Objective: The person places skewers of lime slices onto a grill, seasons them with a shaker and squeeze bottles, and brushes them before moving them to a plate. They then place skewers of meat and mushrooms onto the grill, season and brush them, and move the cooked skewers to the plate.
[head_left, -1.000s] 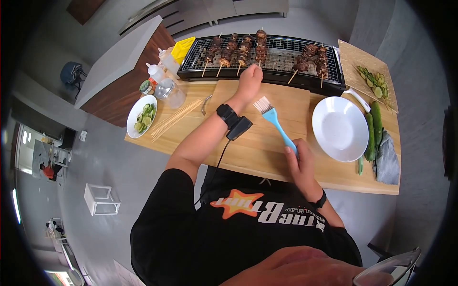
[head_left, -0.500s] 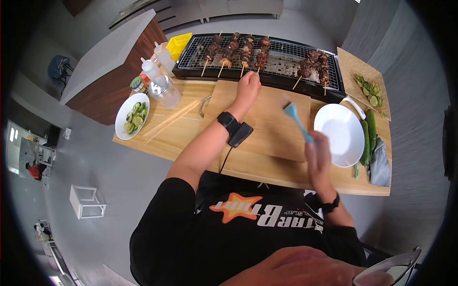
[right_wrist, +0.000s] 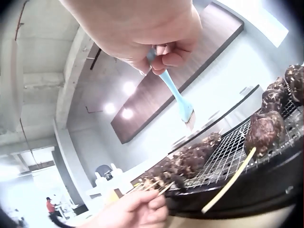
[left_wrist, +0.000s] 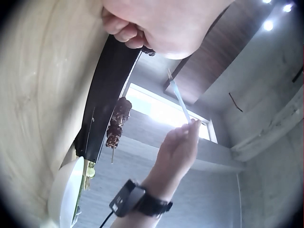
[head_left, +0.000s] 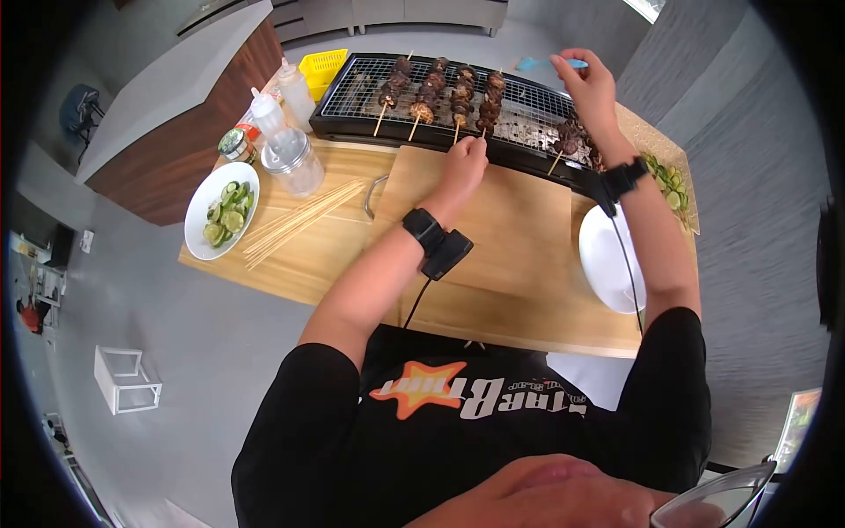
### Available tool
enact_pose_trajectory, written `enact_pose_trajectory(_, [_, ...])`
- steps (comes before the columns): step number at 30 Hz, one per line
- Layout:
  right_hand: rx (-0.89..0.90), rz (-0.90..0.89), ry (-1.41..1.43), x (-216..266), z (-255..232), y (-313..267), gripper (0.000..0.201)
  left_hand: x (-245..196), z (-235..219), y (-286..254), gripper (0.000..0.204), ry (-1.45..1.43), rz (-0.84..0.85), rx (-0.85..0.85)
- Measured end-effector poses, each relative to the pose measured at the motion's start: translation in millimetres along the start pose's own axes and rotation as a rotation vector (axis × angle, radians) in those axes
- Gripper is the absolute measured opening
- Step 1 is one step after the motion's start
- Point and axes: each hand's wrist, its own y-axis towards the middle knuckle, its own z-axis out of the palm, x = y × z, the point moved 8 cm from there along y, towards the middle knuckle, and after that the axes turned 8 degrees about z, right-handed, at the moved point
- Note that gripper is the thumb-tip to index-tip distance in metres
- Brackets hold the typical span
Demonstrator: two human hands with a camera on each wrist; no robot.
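My left hand (head_left: 464, 167) is at the front edge of the black grill (head_left: 528, 157), its curled fingers pinching the stick end of a meat skewer (head_left: 490, 101). Beside that one, several more browned skewers (head_left: 430, 88) lie across the wire grate. High over the grill's right part, my right hand (head_left: 591, 88) grips a light blue basting brush (head_left: 576, 63) by its handle. In the right wrist view the brush's bristles (right_wrist: 190, 121) point down toward the grate, above the meat. Two skewers (left_wrist: 118, 118) on the right side are partly covered by the right arm in the head view.
A wooden board (head_left: 519, 238) lies before the grill. To the left are a bowl of sliced limes (head_left: 195, 220), bare bamboo sticks (head_left: 304, 220), a lidded jar (head_left: 295, 167) and squeeze bottles (head_left: 268, 113). A white bowl (head_left: 607, 268) sits at the right, under the right forearm.
My right hand has lifted the brush from over the board, up and forward above the grill's right part. My left hand has stayed at the skewer's stick end.
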Motion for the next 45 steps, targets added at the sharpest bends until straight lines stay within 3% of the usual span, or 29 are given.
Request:
enact_pose_trajectory(4, [-0.049, -0.028, -0.086, -26, 33, 19, 0.03, -1, -1, -2, 0.03, -0.002, -0.009, 0.008])
enact_pose_trajectory(7, [0.019, 0.017, -0.21, -34, 48, 15, 0.032, 5, -1, -1, 0.03, -0.008, -0.006, -0.009])
enact_pose_trajectory(8, [-0.021, -0.053, -0.207, -25, 48, 14, 0.032, 2, -1, -2, 0.03, 0.0, -0.007, -0.012])
enact_pose_trajectory(11, [-0.09, -0.037, -0.137, -7, 35, 16, 0.037, -2, -3, -4, 0.029, 0.008, -0.01, -0.029])
enact_pose_trajectory(15, [-0.005, -0.172, -0.284, 16, 48, 0, 0.039, 1, 1, -4, 0.028, -0.028, -0.02, -0.061])
enact_pose_trajectory(19, [-0.026, -0.095, -0.303, 36, 38, -13, 0.036, -6, 1, -7, 0.028, -0.073, -0.043, -0.041])
enact_pose_trajectory(26, [0.037, -0.167, -0.25, 35, 45, -29, 0.035, 0, -1, -2, 0.026, 0.002, -0.015, -0.062])
enact_pose_trajectory(29, [0.01, -0.118, -0.163, 38, 37, -25, 0.035, 5, -1, -1, 0.026, -0.011, -0.02, -0.063])
enact_pose_trajectory(32, [0.104, -0.123, -0.343, 35, 53, -29, 0.034, 4, 0, -1, 0.027, -0.008, -0.019, -0.066])
enact_pose_trajectory(35, [-0.032, -0.094, -0.237, 38, 40, -19, 0.034, 1, 0, -1, 0.028, 0.006, -0.011, -0.054])
enact_pose_trajectory(38, [-0.04, -0.168, -0.313, 26, 50, -9, 0.035, 4, -1, -1, 0.029, 0.019, 0.01, -0.024])
enact_pose_trajectory(45, [-0.049, -0.115, -0.408, 17, 58, 0, 0.036, -4, -1, -2, 0.031, 0.071, 0.028, -0.037])
